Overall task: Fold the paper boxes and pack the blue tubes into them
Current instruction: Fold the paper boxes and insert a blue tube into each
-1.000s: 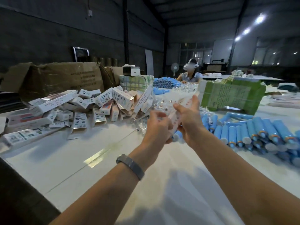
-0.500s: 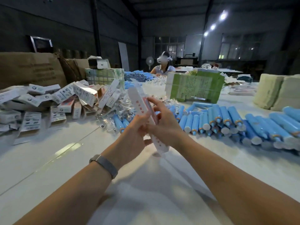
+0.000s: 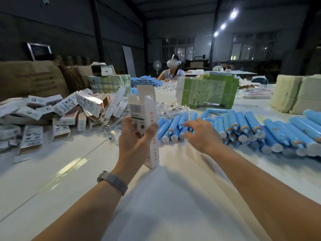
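Left hand (image 3: 134, 136) grips an erected white paper carton (image 3: 144, 117), top flaps open, unfilled. Right hand (image 3: 201, 134), fingers spread, hovers over loose blue plastic tubes (image 3: 243, 126) at three o'clock; packing remains.

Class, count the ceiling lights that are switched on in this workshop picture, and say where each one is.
3, in a diagonal row at upper right: the highest light, the middle light and the lowest light. Others may be hidden by the roof beams.

Bare forearms — grey mesh-band watch (image 3: 112, 181) on left wrist
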